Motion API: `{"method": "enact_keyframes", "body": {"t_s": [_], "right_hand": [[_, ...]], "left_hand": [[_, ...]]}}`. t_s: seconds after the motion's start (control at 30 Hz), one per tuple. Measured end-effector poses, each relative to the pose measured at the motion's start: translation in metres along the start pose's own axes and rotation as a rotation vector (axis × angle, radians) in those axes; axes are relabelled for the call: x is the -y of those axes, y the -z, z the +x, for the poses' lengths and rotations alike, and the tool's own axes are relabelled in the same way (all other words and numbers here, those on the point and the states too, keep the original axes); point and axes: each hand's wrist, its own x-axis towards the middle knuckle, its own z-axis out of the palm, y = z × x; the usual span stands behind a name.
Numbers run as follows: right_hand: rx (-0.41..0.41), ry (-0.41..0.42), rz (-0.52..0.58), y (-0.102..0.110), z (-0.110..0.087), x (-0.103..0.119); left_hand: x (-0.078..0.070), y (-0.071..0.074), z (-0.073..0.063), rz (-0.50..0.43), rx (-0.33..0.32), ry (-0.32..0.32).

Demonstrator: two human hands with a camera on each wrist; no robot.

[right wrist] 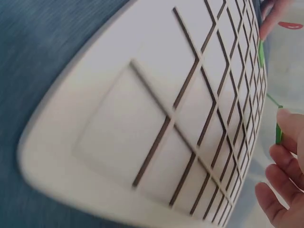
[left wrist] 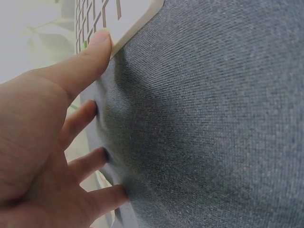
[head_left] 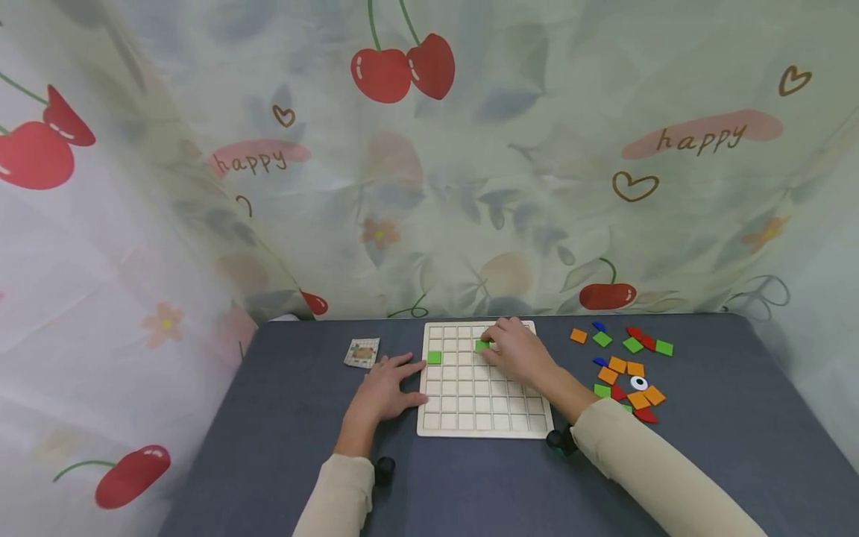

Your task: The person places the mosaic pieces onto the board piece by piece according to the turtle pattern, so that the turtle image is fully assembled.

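Note:
A pale grid board (head_left: 456, 427) lies flat on the dark cloth-covered table. My left hand (head_left: 384, 391) rests at its left side with fingers spread; the thumb (left wrist: 97, 47) touches the board's edge. Over the far part of the grid, my right hand (head_left: 520, 354) pinches a green square tile (head_left: 482, 345) between thumb and fingers. In the right wrist view this tile (right wrist: 279, 130) is seen edge-on, held above the board. Another green tile (head_left: 435, 357) sits in a cell of the leftmost column, near the left index fingertip.
Right of the board lie loose pieces: orange squares (head_left: 617, 365), green tiles (head_left: 633, 345), red pieces (head_left: 646, 415), blue pieces (head_left: 599, 327) and a white ring-shaped piece with a dark centre (head_left: 639, 383). A small printed card (head_left: 362, 353) lies at the back left. A patterned curtain (head_left: 470, 224) hangs behind the table.

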Motion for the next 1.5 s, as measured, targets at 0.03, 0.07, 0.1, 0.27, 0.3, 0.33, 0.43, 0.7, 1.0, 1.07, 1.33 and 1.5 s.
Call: {"method": "enact_keyframes", "body": {"t_s": [0.03, 0.07, 0.1, 0.27, 0.3, 0.33, 0.43, 0.7, 1.0, 1.07, 1.33, 1.5], "right_hand": [[0.006, -0.003, 0.007, -0.002, 0.002, 0.002], [0.006, -0.002, 0.01, -0.004, 0.003, 0.004], [0.009, -0.002, 0.011, -0.007, 0.005, 0.006], [0.027, -0.018, 0.028, -0.019, 0.013, 0.017], [0.034, -0.022, 0.028, -0.021, 0.014, 0.019], [0.04, -0.023, 0.032, -0.022, 0.015, 0.021], [0.052, -0.025, 0.027, -0.027, 0.019, 0.026], [0.062, -0.05, 0.058, -0.033, 0.025, 0.034], [0.076, -0.06, 0.009, -0.043, 0.027, 0.034], [0.074, -0.059, 0.003, -0.044, 0.027, 0.035], [0.088, -0.064, 0.001, -0.043, 0.026, 0.035], [0.09, -0.055, -0.01, -0.037, 0.022, 0.035]], "left_hand": [[0.0, 0.0, 0.0, -0.002, 0.001, 0.003], [0.0, 0.0, 0.0, -0.002, 0.0, 0.003], [0.0, 0.0, 0.0, -0.001, -0.001, 0.001], [0.001, 0.0, 0.001, 0.008, 0.004, -0.006], [0.001, 0.0, 0.001, 0.009, 0.006, -0.005], [0.001, 0.0, 0.001, 0.009, 0.008, -0.005], [0.001, 0.001, 0.0, 0.009, 0.007, -0.009], [-0.001, 0.001, 0.002, 0.009, 0.007, -0.015], [0.0, 0.0, 0.002, 0.022, 0.003, -0.01], [0.0, 0.0, 0.002, 0.022, 0.003, -0.008], [0.0, 0.0, 0.002, 0.018, 0.005, -0.01], [0.0, 0.0, 0.002, 0.015, 0.009, -0.006]]}}
